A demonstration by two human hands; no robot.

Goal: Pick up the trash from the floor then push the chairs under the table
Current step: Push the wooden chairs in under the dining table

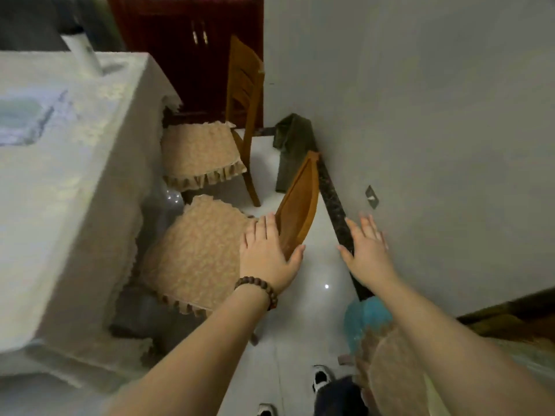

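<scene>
A wooden chair with a beige frilled cushion [195, 253] stands partly tucked under the table [90, 175], which has a cream tablecloth. My left hand [267, 253] lies flat against the lower end of its orange-brown backrest [300, 205], fingers spread, wearing a bead bracelet at the wrist. My right hand [366, 247] hovers open to the right of the backrest, near the wall, touching nothing. A second chair [201, 151] of the same kind stands farther along the table, its seat partly under the cloth. No trash shows on the white floor.
A grey wall [435, 115] with a dark skirting runs close on the right. A dark red cabinet [192, 49] stands at the far end. A teal object [363, 319] and another cushioned seat [396, 373] sit at lower right. My shoes [319, 378] show below.
</scene>
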